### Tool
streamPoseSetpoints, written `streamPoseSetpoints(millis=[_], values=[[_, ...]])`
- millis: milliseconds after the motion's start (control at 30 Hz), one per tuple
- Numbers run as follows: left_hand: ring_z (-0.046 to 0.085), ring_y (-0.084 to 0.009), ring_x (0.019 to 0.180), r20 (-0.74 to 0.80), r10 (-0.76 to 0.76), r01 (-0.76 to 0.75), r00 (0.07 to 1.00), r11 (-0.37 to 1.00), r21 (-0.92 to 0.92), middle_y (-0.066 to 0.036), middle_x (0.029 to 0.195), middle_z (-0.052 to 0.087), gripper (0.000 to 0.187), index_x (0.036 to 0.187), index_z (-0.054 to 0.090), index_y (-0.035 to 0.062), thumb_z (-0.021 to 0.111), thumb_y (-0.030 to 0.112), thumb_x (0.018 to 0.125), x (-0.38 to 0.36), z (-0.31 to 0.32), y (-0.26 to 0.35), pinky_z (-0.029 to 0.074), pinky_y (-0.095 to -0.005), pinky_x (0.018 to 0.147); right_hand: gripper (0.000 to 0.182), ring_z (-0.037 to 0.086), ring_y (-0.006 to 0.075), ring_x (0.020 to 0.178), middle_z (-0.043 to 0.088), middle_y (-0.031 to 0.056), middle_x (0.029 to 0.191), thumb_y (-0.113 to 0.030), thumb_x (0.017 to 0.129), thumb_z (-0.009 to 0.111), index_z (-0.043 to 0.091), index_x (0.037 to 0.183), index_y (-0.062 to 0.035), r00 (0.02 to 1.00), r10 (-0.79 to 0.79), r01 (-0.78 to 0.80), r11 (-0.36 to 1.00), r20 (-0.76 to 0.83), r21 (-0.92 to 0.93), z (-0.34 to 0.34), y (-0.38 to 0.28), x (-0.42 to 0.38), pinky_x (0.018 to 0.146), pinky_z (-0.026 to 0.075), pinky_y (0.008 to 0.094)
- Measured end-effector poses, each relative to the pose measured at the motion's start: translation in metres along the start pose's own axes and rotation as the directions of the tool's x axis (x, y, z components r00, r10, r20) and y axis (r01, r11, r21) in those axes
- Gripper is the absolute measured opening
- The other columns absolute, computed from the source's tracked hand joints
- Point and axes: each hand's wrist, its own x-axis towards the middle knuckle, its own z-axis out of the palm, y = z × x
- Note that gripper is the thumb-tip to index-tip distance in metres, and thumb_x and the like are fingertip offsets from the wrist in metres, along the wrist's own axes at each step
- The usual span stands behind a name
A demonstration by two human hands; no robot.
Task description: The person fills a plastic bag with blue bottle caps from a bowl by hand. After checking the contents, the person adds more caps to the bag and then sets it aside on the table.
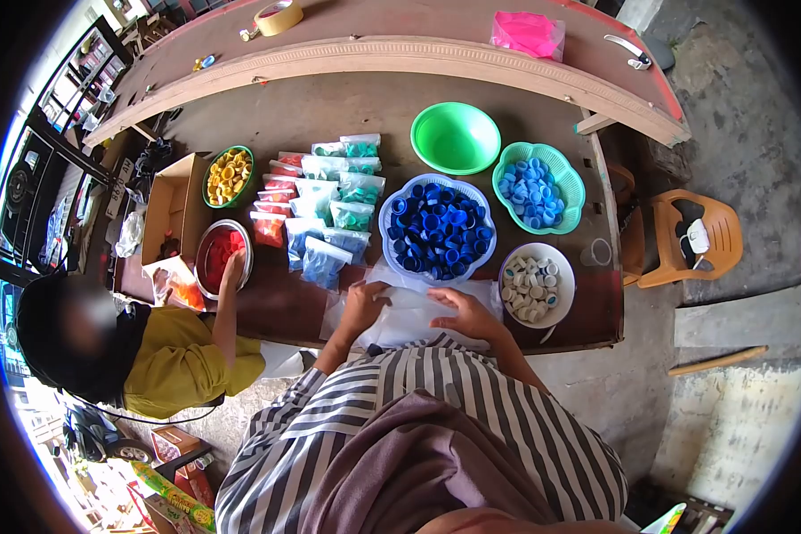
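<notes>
Clear plastic bags (400, 319) lie at the table's front edge, before my body. My left hand (363, 308) is over their left part, fingers loosely bent with a gap between thumb and forefinger. On the right side of the plastic, my right hand (465, 315) has its fingers apart; nothing shows in its grasp. Just beyond stands a periwinkle scalloped basin (388, 236) heaped with dark blue bottle caps (440, 230). A white bowl (568, 307) of white caps (531, 289) is to the right of my right hand. Filled bags of light blue caps (322, 261) lie beyond my left hand.
Rows of filled bags (340, 190) stretch back at centre left. Behind are a green basin (455, 138) and a teal basket (573, 191) of light blue caps. At left, a co-worker's hand (232, 267) reaches into a metal bowl (204, 283) of red pieces, near a cardboard box (171, 209).
</notes>
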Motion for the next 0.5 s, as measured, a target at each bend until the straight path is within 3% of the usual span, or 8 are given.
streamPoseSetpoints(millis=[67,133,200,233,267,300,367,500], values=[[0.068,-0.0268,0.071,-0.04,-0.046,0.04,0.998,0.991,-0.124,-0.014,0.08,0.07,0.022,0.092,0.07,-0.0003,0.068,0.006,0.07,0.002,-0.014,0.004,0.054,-0.0321,0.065,0.04,0.063,0.0239,0.106,0.065,0.015,0.112,-0.025,0.085,0.072,0.058,0.11,0.002,0.999,-0.054,0.054,0.998,0.0,0.011,-0.005,0.005,0.004,0.093,0.048,0.0348],[0.068,-0.024,0.068,0.061,-0.155,0.165,0.986,0.957,-0.237,-0.014,0.078,0.07,0.02,0.092,0.069,-0.0026,0.067,0.006,0.073,0.005,-0.024,0.004,0.053,-0.0311,0.064,0.031,0.065,0.0179,0.096,0.068,0.0122,0.102,-0.019,0.085,0.072,0.06,0.104,0.0017,0.99,0.12,-0.102,0.972,-0.072,0.212,-0.005,0.02,0.01,0.088,0.05,0.0325],[0.067,-0.0153,0.064,0.242,-0.257,0.339,0.936,0.846,-0.411,-0.012,0.075,0.069,0.018,0.092,0.068,-0.0079,0.063,0.007,0.082,0.007,-0.027,-0.003,0.053,-0.0284,0.06,0.026,0.066,0.0154,0.091,0.068,0.0103,0.095,-0.017,0.085,0.071,0.061,0.1,0.0015,0.977,0.186,-0.164,0.967,-0.101,0.194,-0.013,0.023,0.013,0.084,0.051,0.0303],[0.067,-0.0153,0.064,0.244,-0.261,0.343,0.934,0.845,-0.411,-0.012,0.075,0.069,0.018,0.092,0.068,-0.0079,0.063,0.007,0.082,0.007,-0.027,-0.004,0.053,-0.0284,0.06,0.021,0.066,0.0128,0.086,0.069,0.0085,0.089,-0.015,0.086,0.07,0.062,0.096,0.0014,0.96,0.247,-0.222,0.959,-0.133,0.175,-0.015,0.021,0.015,0.079,0.052,0.0281],[0.067,-0.0154,0.063,0.251,-0.262,0.35,0.932,0.833,-0.429,-0.011,0.075,0.069,0.018,0.092,0.068,-0.0074,0.064,0.007,0.083,0.007,-0.026,-0.004,0.053,-0.0285,0.06,0.015,0.066,0.0108,0.076,0.069,0.0065,0.08,-0.013,0.087,0.069,0.064,0.089,0.0008,0.959,0.228,-0.164,0.932,-0.17,0.324,-0.015,0.021,0.016,0.068,0.051,0.0247],[0.067,-0.0155,0.063,0.257,-0.261,0.354,0.93,0.821,-0.447,-0.011,0.075,0.069,0.018,0.093,0.068,-0.0069,0.065,0.008,0.085,0.008,-0.025,-0.005,0.053,-0.0286,0.06,0.015,0.066,0.0108,0.076,0.069,0.0065,0.08,-0.013,0.087,0.069,0.064,0.089,0.0008,0.959,0.229,-0.165,0.931,-0.169,0.324,-0.016,0.027,0.018,0.068,0.051,0.0247],[0.067,-0.015,0.064,0.275,-0.281,0.381,0.92,0.809,-0.448,-0.01,0.075,0.069,0.018,0.093,0.068,-0.0066,0.066,0.01,0.085,0.009,-0.03,0.007,0.053,-0.0278,0.061,0.013,0.065,0.0094,0.075,0.069,0.007,0.081,-0.012,0.088,0.067,0.064,0.09,0.0004,0.956,0.199,-0.166,0.972,-0.213,0.163,-0.023,0.034,0.021,0.065,0.049,0.0225],[0.066,-0.0142,0.067,0.224,-0.25,0.324,0.942,0.849,-0.416,-0.009,0.075,0.069,0.02,0.091,0.069,-0.0052,0.069,0.013,0.085,0.009,-0.028,-0.007,0.052,-0.0263,0.063,0.012,0.065,0.0123,0.075,0.069,0.0077,0.086,-0.011,0.091,0.065,0.063,0.095,-0.0006,0.902,0.378,-0.222,0.82,-0.209,0.527,-0.034,0.03,0.02,0.067,0.053,0.0248]])
